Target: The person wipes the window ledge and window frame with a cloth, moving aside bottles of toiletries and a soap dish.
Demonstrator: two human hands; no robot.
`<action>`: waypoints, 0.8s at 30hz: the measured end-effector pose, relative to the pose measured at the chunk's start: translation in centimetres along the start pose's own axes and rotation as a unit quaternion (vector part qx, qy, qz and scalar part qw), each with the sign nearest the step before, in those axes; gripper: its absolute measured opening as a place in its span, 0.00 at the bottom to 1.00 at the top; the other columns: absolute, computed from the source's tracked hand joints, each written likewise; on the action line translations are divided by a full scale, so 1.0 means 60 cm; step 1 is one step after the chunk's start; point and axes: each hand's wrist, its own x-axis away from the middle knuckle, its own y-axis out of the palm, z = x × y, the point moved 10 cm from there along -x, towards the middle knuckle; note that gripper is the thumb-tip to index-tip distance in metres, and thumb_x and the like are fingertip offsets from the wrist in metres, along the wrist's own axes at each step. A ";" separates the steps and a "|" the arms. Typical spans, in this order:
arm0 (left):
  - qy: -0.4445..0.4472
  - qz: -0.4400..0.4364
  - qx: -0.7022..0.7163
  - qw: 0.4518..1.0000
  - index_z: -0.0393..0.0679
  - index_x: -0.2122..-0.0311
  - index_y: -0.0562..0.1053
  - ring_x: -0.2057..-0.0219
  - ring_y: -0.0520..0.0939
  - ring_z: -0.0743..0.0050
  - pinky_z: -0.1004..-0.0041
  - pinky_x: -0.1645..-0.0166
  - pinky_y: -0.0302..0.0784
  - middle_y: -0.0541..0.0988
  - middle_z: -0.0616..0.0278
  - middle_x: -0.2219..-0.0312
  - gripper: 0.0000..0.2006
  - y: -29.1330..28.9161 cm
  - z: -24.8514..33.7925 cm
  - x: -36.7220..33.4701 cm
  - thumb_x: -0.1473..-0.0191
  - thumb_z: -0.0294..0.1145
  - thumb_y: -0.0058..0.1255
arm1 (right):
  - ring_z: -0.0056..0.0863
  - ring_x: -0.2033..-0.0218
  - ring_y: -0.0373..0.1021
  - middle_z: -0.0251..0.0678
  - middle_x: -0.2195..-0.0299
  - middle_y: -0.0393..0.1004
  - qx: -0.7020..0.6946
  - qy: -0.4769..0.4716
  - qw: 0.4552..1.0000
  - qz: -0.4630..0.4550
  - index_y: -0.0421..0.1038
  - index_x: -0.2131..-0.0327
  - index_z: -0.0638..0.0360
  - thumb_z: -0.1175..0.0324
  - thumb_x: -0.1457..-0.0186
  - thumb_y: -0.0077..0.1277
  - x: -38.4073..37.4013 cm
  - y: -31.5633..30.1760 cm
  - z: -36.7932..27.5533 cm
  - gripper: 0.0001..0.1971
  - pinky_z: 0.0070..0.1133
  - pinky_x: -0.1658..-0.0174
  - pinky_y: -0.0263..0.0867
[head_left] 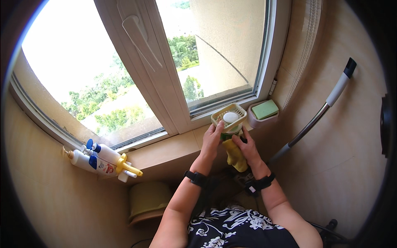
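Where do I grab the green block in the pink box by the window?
From above, I'd pinch the two long edges of the green block: it's flat and rectangular, its broad face points up, and it seems to poke above the rim of the pink box.

Home, likely bathroom or wash corner. Signs: white oval soap [230, 118] in cream slatted plastic dish [237, 108] at fingers [220, 125]; pale-green rectangular block [265, 109] in pinkish plastic box [258, 122] just right of fingers; white plastic pump bottles [82, 160] on beige windowsill [165, 151], well left of fingers. Beyond fingers, white-framed window [149, 82]; green treetops [124, 120] seen from above, suggesting upper floor.
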 end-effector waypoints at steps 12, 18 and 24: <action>0.115 0.046 -0.081 0.989 0.33 0.40 0.64 0.45 0.72 0.72 0.73 0.41 0.67 0.72 0.55 0.47 0.29 -0.101 0.017 0.021 0.40 0.41 0.55 | 0.12 0.67 0.69 0.26 0.69 0.74 -0.023 0.033 0.995 -0.093 0.74 0.59 0.62 0.65 0.39 0.54 0.039 0.065 0.015 0.10 0.13 0.64 0.66; 0.134 0.229 -0.016 0.964 0.36 0.44 0.67 0.54 0.76 0.75 0.72 0.49 0.73 0.74 0.61 0.53 0.21 -0.373 0.096 0.156 0.39 0.32 0.52 | 0.14 0.68 0.69 0.26 0.69 0.73 0.028 0.034 0.963 -0.265 0.75 0.58 0.62 0.60 0.39 0.55 0.043 0.291 0.015 0.14 0.14 0.63 0.67; 0.093 0.370 0.005 0.924 0.37 0.44 0.67 0.53 0.76 0.71 0.70 0.52 0.76 0.73 0.60 0.50 0.18 -0.559 0.122 0.233 0.39 0.25 0.47 | 0.21 0.62 0.72 0.33 0.62 0.78 0.167 -0.022 0.902 -0.397 0.73 0.48 0.59 0.54 0.40 0.54 0.030 0.526 0.023 0.22 0.20 0.56 0.68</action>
